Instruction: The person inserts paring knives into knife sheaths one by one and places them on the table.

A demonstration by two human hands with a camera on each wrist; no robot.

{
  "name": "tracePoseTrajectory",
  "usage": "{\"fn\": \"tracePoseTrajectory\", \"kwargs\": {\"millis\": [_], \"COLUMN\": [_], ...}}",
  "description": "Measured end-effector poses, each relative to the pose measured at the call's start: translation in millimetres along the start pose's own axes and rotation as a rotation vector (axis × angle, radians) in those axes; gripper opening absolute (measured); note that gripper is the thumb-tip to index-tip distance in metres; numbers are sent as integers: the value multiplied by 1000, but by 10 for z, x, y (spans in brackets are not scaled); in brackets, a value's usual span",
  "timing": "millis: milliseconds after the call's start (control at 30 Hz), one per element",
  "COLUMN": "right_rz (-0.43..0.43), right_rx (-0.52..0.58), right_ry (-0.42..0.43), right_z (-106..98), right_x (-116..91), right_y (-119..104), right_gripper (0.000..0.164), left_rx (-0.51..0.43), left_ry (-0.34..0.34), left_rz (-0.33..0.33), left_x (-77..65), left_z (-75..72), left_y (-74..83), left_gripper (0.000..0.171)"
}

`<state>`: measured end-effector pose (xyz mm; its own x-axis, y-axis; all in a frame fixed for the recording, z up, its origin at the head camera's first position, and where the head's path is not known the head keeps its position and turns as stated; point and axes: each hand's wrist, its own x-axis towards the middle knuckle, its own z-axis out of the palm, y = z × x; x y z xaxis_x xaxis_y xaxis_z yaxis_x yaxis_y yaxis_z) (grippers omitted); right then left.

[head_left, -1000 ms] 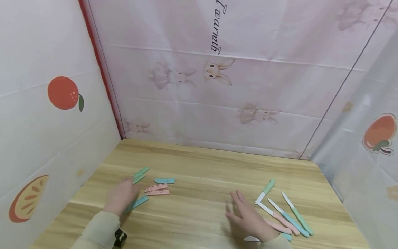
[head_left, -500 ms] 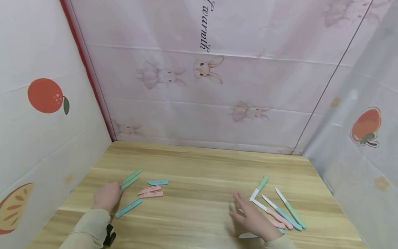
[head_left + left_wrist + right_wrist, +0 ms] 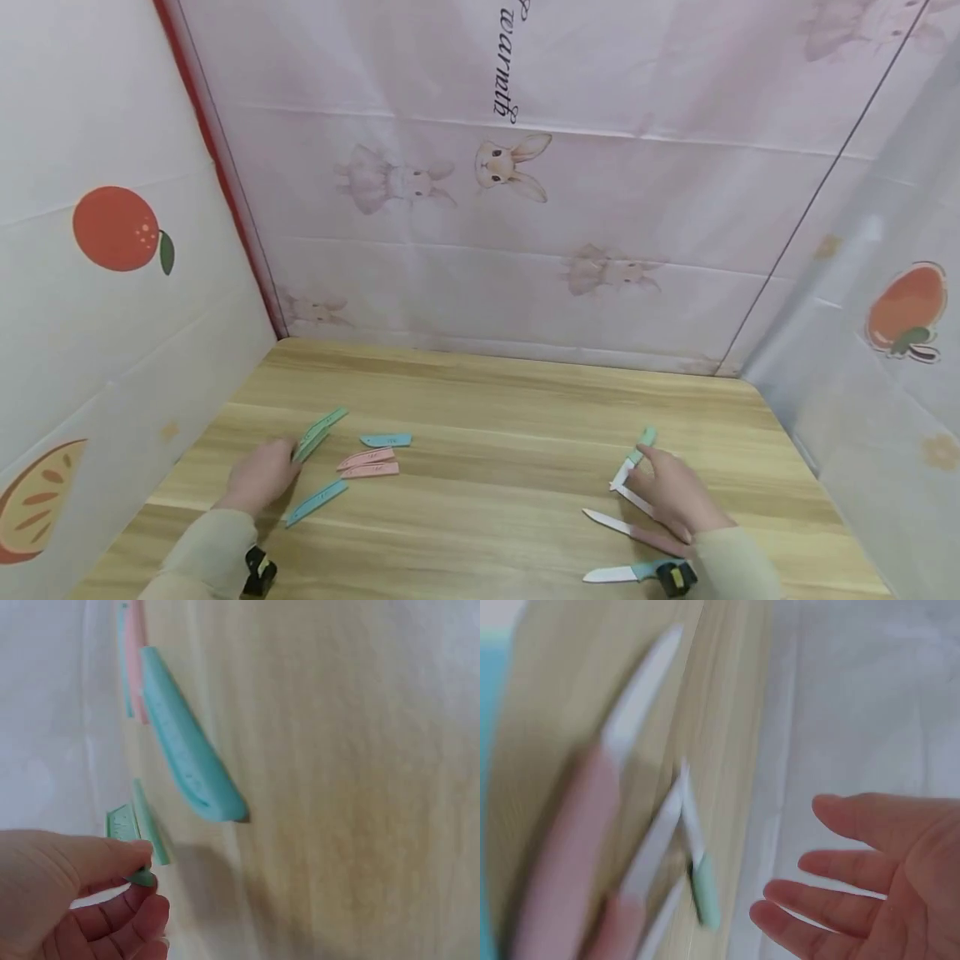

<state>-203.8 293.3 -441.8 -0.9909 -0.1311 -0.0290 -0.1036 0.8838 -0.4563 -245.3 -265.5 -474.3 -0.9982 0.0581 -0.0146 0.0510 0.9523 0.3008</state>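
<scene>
My left hand (image 3: 262, 475) pinches one end of a green knife sheath (image 3: 121, 823) between thumb and fingers. A second green sheath (image 3: 150, 825) lies right beside it. Close to that hand lies a blue sheath (image 3: 317, 503); two pink sheaths (image 3: 369, 463) and another blue one (image 3: 386, 440) are farther right. Over the knives on the right, my right hand (image 3: 671, 492) hovers with fingers extended, holding nothing. Nearest its fingertips is a green-handled knife (image 3: 645, 442). Pink-handled knives (image 3: 570, 855) lie under and beside it, partly hidden in the head view.
A blue-handled knife (image 3: 615, 574) lies near the table's front, its handle partly behind the right wrist strap (image 3: 677, 577). The wooden table (image 3: 480, 533) is bounded by printed cloth walls at the left, back and right.
My left hand now pinches the green sheath, whose near end is slightly raised. My right hand has moved right and away from me, from beside the knives to over them, baring the front blades.
</scene>
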Motion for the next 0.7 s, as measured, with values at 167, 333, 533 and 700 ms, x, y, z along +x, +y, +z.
{"fn": "tracePoseTrajectory", "kwargs": {"millis": [167, 333, 533, 700], "right_rz": [-33, -61, -57, -85], "right_rx": [-48, -176, -286, -330], "right_ry": [-60, -69, -68, -43], "right_z": [-96, -74, -37, 13], "right_x": [192, 397, 577, 667], "right_y": [191, 361, 512, 547], "right_gripper": [44, 38, 30, 24], "left_rx": [-122, -286, -598, -893], "left_ry": [11, 144, 226, 135], "left_rz": [40, 80, -28, -104], "left_x": [-86, -188, -287, -361], "left_z": [-20, -44, -65, -51], "left_y": [85, 262, 576, 790], "left_gripper": [27, 27, 15, 19]}}
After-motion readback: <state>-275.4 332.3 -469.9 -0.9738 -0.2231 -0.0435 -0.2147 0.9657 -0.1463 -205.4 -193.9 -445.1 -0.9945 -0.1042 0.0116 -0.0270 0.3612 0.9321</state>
